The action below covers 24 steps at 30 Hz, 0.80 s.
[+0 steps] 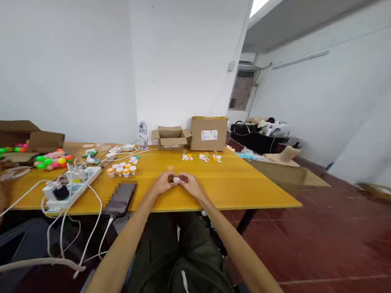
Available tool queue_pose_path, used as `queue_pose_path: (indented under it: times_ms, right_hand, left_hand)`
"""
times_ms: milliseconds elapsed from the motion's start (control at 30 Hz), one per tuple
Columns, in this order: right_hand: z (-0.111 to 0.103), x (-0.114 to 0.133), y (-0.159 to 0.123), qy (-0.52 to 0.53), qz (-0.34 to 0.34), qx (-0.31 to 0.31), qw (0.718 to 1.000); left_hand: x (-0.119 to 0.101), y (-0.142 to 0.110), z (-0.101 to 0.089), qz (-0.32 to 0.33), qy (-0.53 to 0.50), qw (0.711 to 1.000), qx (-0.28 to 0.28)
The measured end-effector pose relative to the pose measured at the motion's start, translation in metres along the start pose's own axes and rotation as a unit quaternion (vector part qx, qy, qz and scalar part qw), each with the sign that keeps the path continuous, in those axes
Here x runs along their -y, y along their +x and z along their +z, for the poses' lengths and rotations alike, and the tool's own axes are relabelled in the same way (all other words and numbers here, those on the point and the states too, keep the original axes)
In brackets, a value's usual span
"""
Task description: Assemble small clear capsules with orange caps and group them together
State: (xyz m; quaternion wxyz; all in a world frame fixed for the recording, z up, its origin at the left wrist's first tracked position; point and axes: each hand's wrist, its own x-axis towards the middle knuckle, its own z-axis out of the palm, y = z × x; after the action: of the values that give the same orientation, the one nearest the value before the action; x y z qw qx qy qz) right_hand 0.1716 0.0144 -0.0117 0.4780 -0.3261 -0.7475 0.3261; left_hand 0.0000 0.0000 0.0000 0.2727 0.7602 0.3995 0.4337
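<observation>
Both my hands meet over the yellow table (pixel 233 185) near its front edge. My left hand (pixel 164 183) and my right hand (pixel 190 185) are closed in a pinch around a small white piece (pixel 176 179) held between their fingertips. What the piece is I cannot make out. To the left of my hands stand several small orange bottles with white caps (pixel 122 170). Further back lie small white and orange parts (pixel 201 156) in a row.
A phone (pixel 121 198) on a cable lies left of my hands, beside a white power strip (pixel 72 184) with tangled cords. Coloured balls (pixel 52 159) and cardboard boxes (pixel 208 133) stand further off. A water bottle (pixel 143 135) stands by the wall. Red tiled floor spreads to the right.
</observation>
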Motion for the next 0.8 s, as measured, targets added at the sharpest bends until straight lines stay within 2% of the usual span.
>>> queue_pose_path:
  times_ms: [233, 400, 500, 700, 800]
  right_hand:
    - [-0.001, 0.004, -0.003, -0.034, 0.001, -0.007, 0.999]
    - [-0.006, 0.002, -0.002, -0.127, 0.028, -0.122, 0.984]
    - [-0.009, -0.002, -0.002, -0.202, 0.053, -0.159, 0.965]
    - [-0.004, -0.005, 0.001, -0.321, 0.033, -0.111, 0.94]
    - [0.0, 0.001, 0.003, -0.366, 0.052, -0.07, 0.927]
  left_hand:
    - [0.0, 0.001, 0.0, -0.009, 0.006, 1.0, 0.001]
    - [-0.008, -0.001, -0.001, -0.032, 0.037, 0.998, -0.026]
    - [-0.013, -0.003, -0.003, -0.038, 0.072, 0.996, -0.035]
    - [-0.013, -0.003, -0.004, -0.044, 0.135, 0.989, -0.032]
    - [-0.011, -0.002, -0.004, -0.043, 0.147, 0.988, -0.028]
